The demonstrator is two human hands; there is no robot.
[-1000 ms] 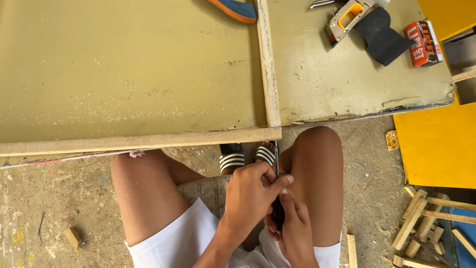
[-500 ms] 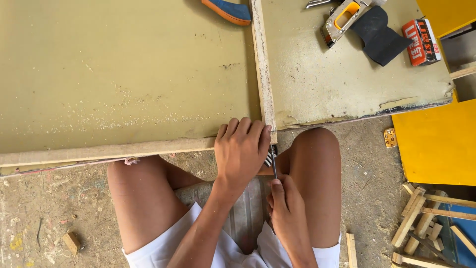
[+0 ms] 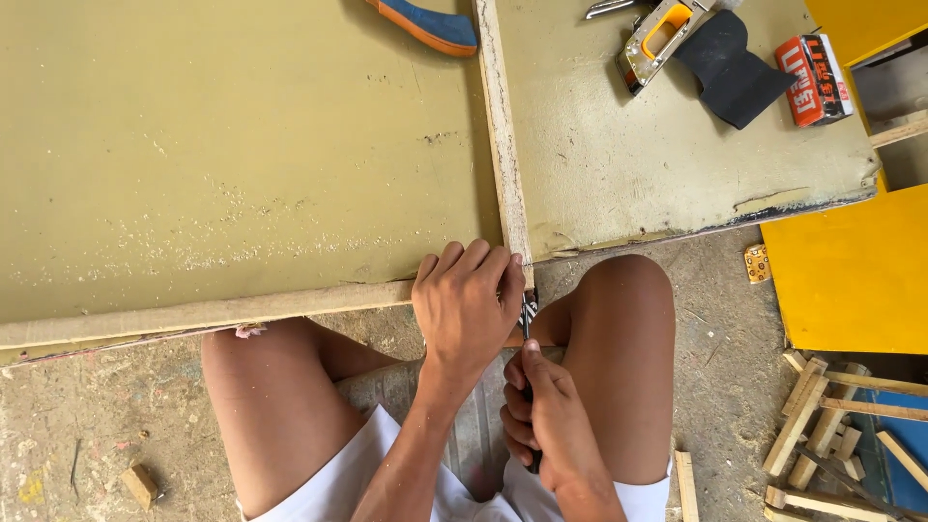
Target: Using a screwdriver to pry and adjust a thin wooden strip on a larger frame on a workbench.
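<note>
Two olive panels (image 3: 242,145) are laid side by side, their near edge above the knees. The corner of the large panel is gripped from above by the left hand (image 3: 464,304). A dark tool (image 3: 528,324) is clenched in the right hand (image 3: 541,420), its tip at the panel edge.

a woodworking shop: sawdust-strewn floor (image 3: 116,425), wood offcuts (image 3: 831,425), a staple gun (image 3: 657,39), painted boards (image 3: 242,145).
</note>
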